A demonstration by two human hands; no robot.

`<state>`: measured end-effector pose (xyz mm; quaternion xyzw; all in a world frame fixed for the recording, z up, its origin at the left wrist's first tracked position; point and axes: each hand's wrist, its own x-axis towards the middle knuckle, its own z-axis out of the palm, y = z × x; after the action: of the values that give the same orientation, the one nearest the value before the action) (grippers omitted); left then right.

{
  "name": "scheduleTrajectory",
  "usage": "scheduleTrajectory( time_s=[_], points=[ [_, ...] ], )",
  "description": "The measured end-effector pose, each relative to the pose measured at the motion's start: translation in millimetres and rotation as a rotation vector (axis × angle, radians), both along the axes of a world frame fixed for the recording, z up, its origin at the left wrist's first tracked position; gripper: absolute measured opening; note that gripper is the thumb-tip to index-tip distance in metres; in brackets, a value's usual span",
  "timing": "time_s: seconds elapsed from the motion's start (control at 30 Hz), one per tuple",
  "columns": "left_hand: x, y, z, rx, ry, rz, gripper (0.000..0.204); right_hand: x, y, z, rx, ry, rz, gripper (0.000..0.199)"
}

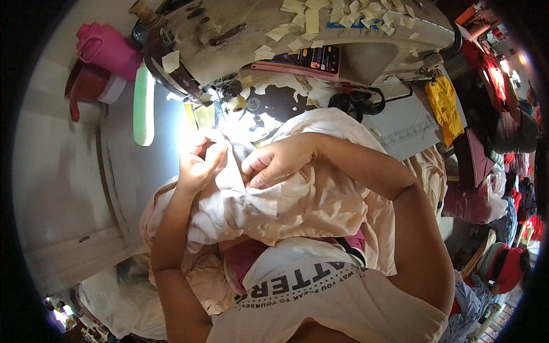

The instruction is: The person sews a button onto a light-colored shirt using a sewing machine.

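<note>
Two hands [237,163], soft crumpled peach fabric [309,200]

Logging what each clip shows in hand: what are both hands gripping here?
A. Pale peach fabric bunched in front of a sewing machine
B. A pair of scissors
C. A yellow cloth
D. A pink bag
A: the left hand and right hand both pinch the pale peach fabric, bunched just below the sewing machine.

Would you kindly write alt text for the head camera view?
Both hands, left hand and right hand, pinch pale peach fabric in front of a worn sewing machine. A pink bag lies at upper left, a yellow cloth at right.
</note>
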<state>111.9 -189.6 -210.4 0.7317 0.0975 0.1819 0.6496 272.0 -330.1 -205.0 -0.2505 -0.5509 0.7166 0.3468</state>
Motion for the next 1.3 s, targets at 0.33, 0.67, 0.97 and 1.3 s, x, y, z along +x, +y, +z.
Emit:
scheduleTrajectory(
  time_s=[0.33, 0.67, 0.97, 1.3],
  points=[
    [-6, 21, 25, 0.002, 0.464, -0.402, 0.008, 57, -9, 25, 0.316, -0.711, -0.944, 0.025],
    [-52, 54, 70, 0.463, 0.123, -0.157, 0.011, 140, -46, 18, 0.107, -1.466, -1.699, 0.03],
    [-4, 11, 53, 0.466, -0.046, -0.466, 0.007, 138, -45, 19, 0.013, -1.429, -1.508, 0.044],
    [-17, -1, 49, 0.76, 0.534, 0.014, 0.011, 139, -49, 21, 0.026, -1.461, -1.47, 0.044]
  ],
)
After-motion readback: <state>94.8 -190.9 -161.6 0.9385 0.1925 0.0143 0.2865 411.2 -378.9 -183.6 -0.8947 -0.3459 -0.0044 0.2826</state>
